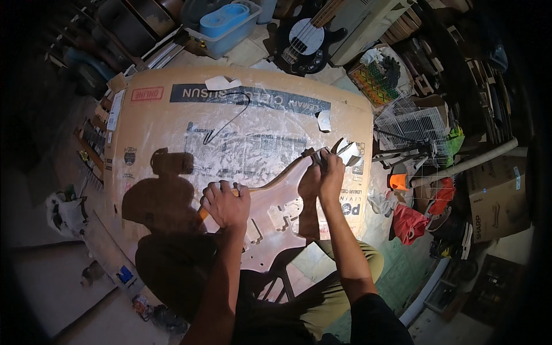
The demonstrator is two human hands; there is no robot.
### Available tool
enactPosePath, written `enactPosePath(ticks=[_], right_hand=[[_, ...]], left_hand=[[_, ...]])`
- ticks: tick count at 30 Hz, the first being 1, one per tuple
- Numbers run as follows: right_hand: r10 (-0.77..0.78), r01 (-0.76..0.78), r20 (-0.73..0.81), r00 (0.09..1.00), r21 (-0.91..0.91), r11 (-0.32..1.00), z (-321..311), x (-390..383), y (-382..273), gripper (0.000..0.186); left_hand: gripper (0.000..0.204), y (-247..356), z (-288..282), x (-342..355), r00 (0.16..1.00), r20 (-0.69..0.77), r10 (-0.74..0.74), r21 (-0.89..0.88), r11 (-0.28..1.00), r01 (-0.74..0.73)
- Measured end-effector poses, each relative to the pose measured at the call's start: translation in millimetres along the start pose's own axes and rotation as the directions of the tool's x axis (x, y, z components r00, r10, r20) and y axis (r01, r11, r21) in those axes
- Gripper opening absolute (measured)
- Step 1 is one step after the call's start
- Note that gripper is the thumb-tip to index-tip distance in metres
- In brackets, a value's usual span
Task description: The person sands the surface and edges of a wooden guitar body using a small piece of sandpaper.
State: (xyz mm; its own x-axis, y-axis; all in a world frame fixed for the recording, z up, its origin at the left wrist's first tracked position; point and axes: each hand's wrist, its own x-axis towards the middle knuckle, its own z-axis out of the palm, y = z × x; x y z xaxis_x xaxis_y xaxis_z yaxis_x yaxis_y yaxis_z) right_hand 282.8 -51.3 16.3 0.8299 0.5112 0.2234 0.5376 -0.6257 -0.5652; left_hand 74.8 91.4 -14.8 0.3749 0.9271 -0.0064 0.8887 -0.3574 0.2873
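A bare wooden electric guitar body (269,210), with routed cavities and small holes, lies tilted across my lap and against the cardboard. My left hand (225,204) is closed over its left edge, fingers curled around the wood. At the upper right end of the body, my right hand (330,175) pinches a dark folded piece of sandpaper (319,154) against the edge. Its fingertips are partly hidden. Right beside that hand lies a curled, white-backed sheet (349,152).
Pale dust covers the large cardboard box (155,121), which also bears a thin black cord (237,115) and white scraps (222,84). Beyond it stand a black bass guitar (305,43) and a blue tub (227,26). A wire rack (414,132) and red cloth (409,223) lie to the right.
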Motion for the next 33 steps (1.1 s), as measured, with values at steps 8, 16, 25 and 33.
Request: enactPosePath(ticks=[8,16,25,33], right_hand=[[-0.046,0.048,0.064,0.997,-0.039,0.998,-5.3,-1.0,2.9,0.035],[-0.121,0.132,0.132,0.984,-0.082,0.988,-1.7,-20.2,4.0,0.035],[-0.138,0.151,0.184,0.973,-0.056,0.987,-0.4,-26.5,3.9,0.034],[-0.147,0.163,0.19,0.971,-0.075,0.984,-0.9,-42.8,-13.6,0.03]], left_hand=[[0.038,-1.0,2.5,2.1,1.0,-0.009,0.001,-0.009,1.0,-0.001],[0.038,2.1,-4.4,3.7,1.0,0.025,-0.015,0.023,1.0,0.015],[0.039,-3.1,0.9,2.9,1.0,0.014,-0.017,0.0,1.0,0.017],[0.04,-2.0,0.2,0.9,1.0,0.003,-0.009,0.016,1.0,0.009]])
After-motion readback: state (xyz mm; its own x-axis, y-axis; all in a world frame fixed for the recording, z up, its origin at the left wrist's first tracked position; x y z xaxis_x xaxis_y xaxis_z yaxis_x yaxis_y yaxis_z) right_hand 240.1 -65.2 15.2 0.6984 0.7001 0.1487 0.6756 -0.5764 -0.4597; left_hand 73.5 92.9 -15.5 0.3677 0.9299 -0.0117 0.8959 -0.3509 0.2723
